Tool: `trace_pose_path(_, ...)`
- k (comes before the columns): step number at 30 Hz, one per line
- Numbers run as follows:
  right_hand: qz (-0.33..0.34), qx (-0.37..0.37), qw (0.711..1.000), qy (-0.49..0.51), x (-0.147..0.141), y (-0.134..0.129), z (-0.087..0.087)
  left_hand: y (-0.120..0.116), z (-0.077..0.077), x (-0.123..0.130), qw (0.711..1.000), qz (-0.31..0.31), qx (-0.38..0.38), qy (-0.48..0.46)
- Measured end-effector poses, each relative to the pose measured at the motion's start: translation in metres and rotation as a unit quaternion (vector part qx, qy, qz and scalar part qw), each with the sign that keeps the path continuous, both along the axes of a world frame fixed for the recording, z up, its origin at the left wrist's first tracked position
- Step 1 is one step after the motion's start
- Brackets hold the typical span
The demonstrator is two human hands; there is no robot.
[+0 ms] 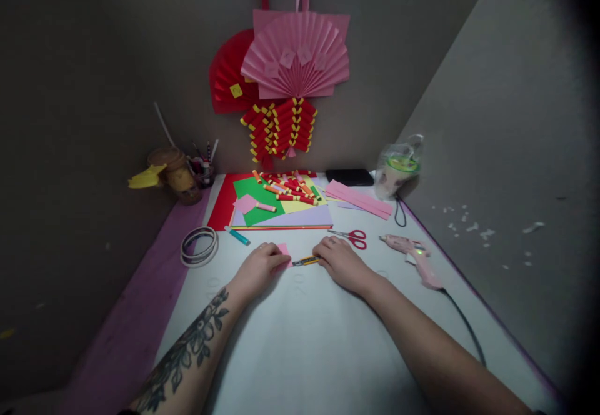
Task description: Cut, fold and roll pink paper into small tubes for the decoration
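Note:
My left hand (259,266) has its thumb and fingers closed on a small piece of pink paper (284,250) lying at the middle of the table. My right hand (338,259) is curled over the back end of a yellow-and-black craft knife (307,261). The knife lies low over the tabletop, its blade end pointing left and close to the pink paper. Just beyond my right hand rest red-handled scissors (358,239). A teal capped stick (238,235) lies beyond my left hand.
Behind are coloured paper sheets (304,216) bearing several small paper rolls (290,189), and pink strips (359,200). A corded pink glue gun (415,252) lies right, tape rolls (199,246) left. Drink cups (180,174) (396,174) stand at both back corners.

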State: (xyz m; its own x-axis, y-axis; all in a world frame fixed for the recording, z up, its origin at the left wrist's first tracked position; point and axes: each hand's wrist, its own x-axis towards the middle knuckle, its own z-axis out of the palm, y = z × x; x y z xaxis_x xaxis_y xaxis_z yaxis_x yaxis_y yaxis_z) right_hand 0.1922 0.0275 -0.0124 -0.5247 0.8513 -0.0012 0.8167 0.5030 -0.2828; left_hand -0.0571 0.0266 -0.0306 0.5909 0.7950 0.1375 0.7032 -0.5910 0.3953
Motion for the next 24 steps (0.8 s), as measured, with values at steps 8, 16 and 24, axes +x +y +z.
trace_pose_path(8,0.033,0.005,0.999,0.015,-0.0005,-0.0007,-0.0025,0.001,0.0018,0.001,0.998,0.027,-0.015,0.049)
trace_pose_path(16,0.045,-0.004,0.998,0.045,-0.0001,-0.0014,-0.0021,0.0031,0.0051,-0.0012,0.997,0.05,0.0,0.061)
trace_pose_path(24,0.044,-0.001,0.997,0.064,0.0041,-0.005,-0.005,0.0091,-0.0003,-0.0059,0.997,0.047,-0.015,0.053)
